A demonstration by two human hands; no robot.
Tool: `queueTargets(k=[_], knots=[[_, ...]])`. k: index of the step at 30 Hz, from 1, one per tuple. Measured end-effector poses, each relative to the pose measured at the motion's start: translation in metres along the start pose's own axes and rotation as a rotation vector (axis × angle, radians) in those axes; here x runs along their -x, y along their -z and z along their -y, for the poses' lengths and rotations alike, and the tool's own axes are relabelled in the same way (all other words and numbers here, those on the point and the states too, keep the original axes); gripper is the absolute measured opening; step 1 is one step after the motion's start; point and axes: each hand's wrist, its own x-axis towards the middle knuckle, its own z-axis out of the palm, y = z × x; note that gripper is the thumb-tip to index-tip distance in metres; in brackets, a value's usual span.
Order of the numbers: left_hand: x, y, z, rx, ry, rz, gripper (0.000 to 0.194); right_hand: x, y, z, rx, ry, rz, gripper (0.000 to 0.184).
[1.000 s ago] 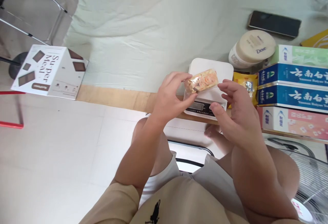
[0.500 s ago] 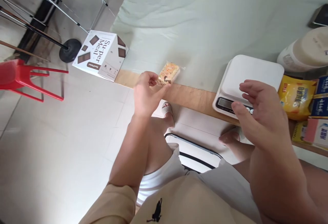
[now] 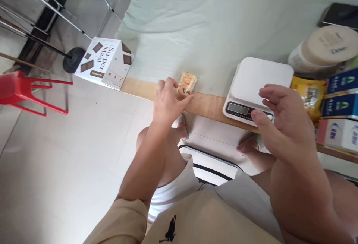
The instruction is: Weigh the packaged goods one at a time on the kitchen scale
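A small clear-wrapped nougat-like snack [image 3: 187, 83], pale with orange and dark bits, lies by the near edge of the table. My left hand [image 3: 170, 100] is closed around its near end, fingers at the left side and thumb at the near right corner. The snack's lower end is partly hidden by the hand. My right hand [image 3: 285, 121] is open with nothing in it, fingers and thumb apart, over the right front part of a white kitchen scale [image 3: 260, 80]. Its dark display panel [image 3: 237, 108] faces me.
A white "Super Meal" box [image 3: 103, 63] stands at the table's left corner. Right of the scale are a yellow packet [image 3: 309, 93], blue boxes [image 3: 341, 84], a white tub [image 3: 324, 50] and a phone [image 3: 341, 15]. A red stool [image 3: 21, 89] stands on the floor.
The snack has turned more lengthwise to me, with my left hand shifting slightly right beside it. My right hand stays open. The view has shifted a little, showing more of the right side.
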Motion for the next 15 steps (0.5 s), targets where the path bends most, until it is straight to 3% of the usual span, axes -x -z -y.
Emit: queueTargets(k=[2,4,9,12,15], knots=[[0.003,-0.005,-0.007,0.073,-0.084,-0.048,0.043,0.004,0.005,0.000,0.042,-0.014,-0.013,0.044],[0.007,-0.015,-0.023,0.154,-0.265,-0.062,0.035,0.008,0.009,-0.002,0.102,-0.044,-0.018,0.044],[0.030,-0.058,-0.082,0.218,-0.742,0.035,0.014,0.019,0.022,-0.011,0.196,-0.106,-0.050,0.047],[0.043,-0.083,-0.114,0.201,-0.861,0.121,0.011,0.026,0.029,-0.017,0.185,-0.140,-0.034,0.052],[0.044,-0.098,-0.139,0.157,-0.891,0.170,0.012,0.036,0.033,-0.021,0.175,-0.164,-0.037,0.057]])
